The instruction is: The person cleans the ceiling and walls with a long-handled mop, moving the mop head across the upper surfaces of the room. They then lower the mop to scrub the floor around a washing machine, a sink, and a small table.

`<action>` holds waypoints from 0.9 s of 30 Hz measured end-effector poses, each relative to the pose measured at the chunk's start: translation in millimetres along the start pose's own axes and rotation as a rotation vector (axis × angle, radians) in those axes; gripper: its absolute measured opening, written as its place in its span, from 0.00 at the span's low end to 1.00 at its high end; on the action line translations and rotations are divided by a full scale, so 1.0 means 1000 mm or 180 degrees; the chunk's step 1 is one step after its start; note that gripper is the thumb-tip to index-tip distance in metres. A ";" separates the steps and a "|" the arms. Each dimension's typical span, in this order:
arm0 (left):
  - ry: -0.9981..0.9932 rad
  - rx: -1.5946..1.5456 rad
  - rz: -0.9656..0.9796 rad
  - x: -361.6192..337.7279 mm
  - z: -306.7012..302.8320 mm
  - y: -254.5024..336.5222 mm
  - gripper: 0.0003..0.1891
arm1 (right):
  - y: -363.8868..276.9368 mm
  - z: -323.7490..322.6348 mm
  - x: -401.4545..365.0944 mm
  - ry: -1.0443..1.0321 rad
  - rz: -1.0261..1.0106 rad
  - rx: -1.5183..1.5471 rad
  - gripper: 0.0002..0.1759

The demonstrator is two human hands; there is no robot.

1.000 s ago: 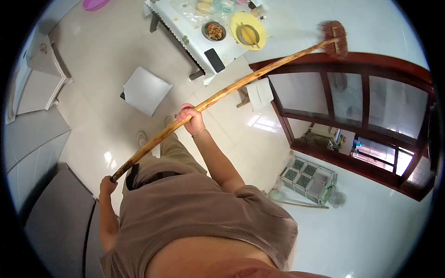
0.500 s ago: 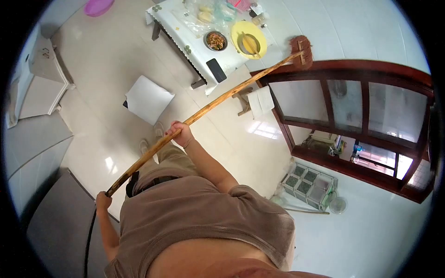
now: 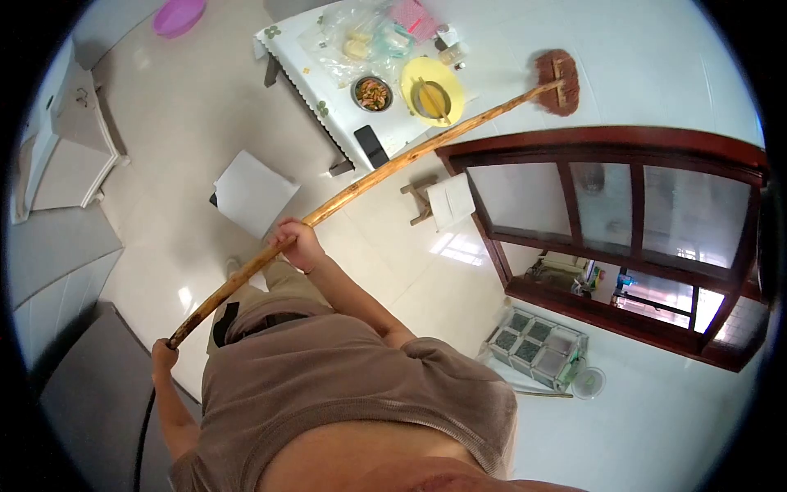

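A long wooden-handled broom [image 3: 354, 189] slants across the view from lower left to upper right. Its brown bristle head [image 3: 566, 97] is raised against the pale tiled wall, above the dark red window frame. My left hand [image 3: 165, 357] is closed around the dark lower end of the handle, out by my left side. Higher up the shaft, my right hand [image 3: 297, 243] wraps round it in front of my waist.
A cloth-covered table [image 3: 316, 70] carries a yellow basin [image 3: 451, 74], a bowl of food [image 3: 373, 94] and a phone [image 3: 371, 147]. Nearby stand a white-topped stool [image 3: 256, 193] and a wooden stool [image 3: 450, 203]. The dark red window frame [image 3: 492, 246] lies to the right, a tiled stand [image 3: 537, 348] below it.
The broom head has moved up and to the right across the wall. Both hands have shifted left in view, still gripping the handle. The camera view has shifted slightly.
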State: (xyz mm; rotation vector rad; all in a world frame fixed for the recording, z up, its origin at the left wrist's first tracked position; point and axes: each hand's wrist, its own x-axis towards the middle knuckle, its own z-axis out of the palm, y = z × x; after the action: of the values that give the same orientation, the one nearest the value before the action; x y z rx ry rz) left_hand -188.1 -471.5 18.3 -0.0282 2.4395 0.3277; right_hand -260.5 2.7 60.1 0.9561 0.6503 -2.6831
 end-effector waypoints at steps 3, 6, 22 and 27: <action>-0.0022 -0.0178 0.0097 0.029 0.013 0.004 0.07 | -0.019 0.015 0.006 -0.0273 -0.0214 0.0062 0.10; -0.0035 -0.0344 0.0027 0.053 0.007 0.027 0.07 | -0.045 0.044 0.005 -0.0047 -0.0488 -0.0182 0.10; -0.0344 0.0136 0.0041 0.103 -0.036 -0.030 0.12 | 0.003 0.040 0.104 -0.0087 -0.0334 -0.0089 0.06; -0.0505 0.0180 -0.0382 0.091 -0.038 -0.040 0.15 | 0.024 0.028 0.124 -0.0007 -0.0075 0.0067 0.02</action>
State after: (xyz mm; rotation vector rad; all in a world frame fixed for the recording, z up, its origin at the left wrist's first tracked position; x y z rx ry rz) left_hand -278.3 -514.0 -19.9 -0.1192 2.2770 0.1996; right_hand -362.7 -38.4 -8.1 0.9564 0.6380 -2.7164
